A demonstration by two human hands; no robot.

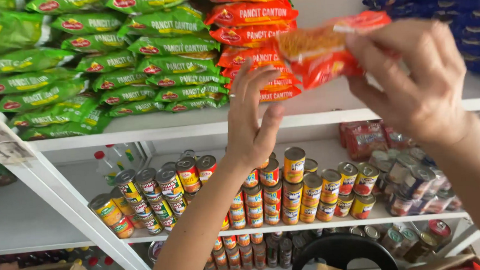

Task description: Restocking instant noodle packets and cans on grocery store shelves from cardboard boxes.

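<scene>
Noodle pack (323,51): orange-red, up in the air in front of the top shelf (315,112), right by the red stack (248,36)
Right hand (412,82): pinching the pack's end, fingers clamped on it
Left hand (253,118): open, fingers spread, holding nothing, just under the pack
Green packs (110,65): piled on the left
Cans (287,195): rows on the shelf below

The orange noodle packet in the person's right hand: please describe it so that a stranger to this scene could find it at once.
Look at the top white shelf, where a stack of orange-red packets lies beside green ones. In front of that stack, the right hand pinches one orange packet in the air; the left hand is open below it. It alone is off the shelf and tilted.
</scene>
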